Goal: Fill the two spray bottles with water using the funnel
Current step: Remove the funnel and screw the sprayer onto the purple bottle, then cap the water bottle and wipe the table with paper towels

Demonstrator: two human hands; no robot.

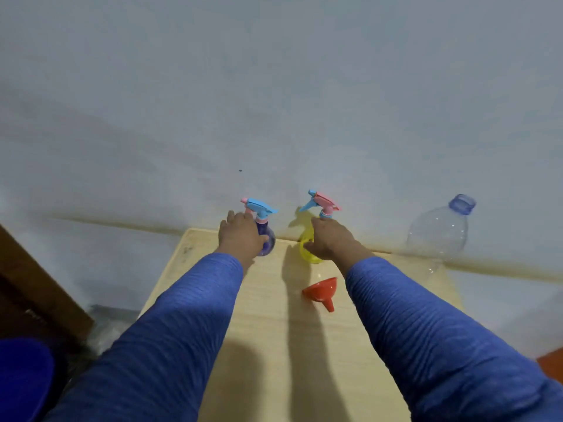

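Landmark: wooden table (274, 345), light-coloured top, standing w/ its far edge against the pale wall (274, 86).
Left hand (242, 236): is wrapping round the purple spray bottle (268, 243) at the table's far edge, left of centre; fingers curled over the bottle's body, thumb on the near side. Clamped on it.
Right hand (329, 239): is gripping the yellow spray bottle (307, 254) at the table's far edge, about centre; fingers closed round the shoulder just under the neck. Clamped on it.
Purple spray bottle: is standing upright on the table, touching the wall line; blue trigger head w/ pink nozzle tip, nozzle pointing left. Body mostly hidden by the hand.
Yellow spray bottle: is standing upright on the table, right of the purple one, the two apart; pink trigger head w/ blue nozzle, nozzle pointing left. Is casting a shadow on the wall behind.
Funnel (321, 292): red-orange, is lying on its side on the table, nearer the person than the yellow bottle, just beside the right wrist; spout pointing toward the person & slightly right. Not touched by either hand.
Water bottle (437, 236): large, clear plastic, blue neck ring, cap off; is standing at the table's far right corner, well apart from both hands. Water level: can't tell.
Sleeves (170, 330): blue ribbed fabric, are covering both forearms down to the wrists.
Left of table: dark brown wooden piece (36, 284) & a blue object (21, 379) at the frame's lower left corner.
Writing/brands: none readable on any bottle; picture too soft.
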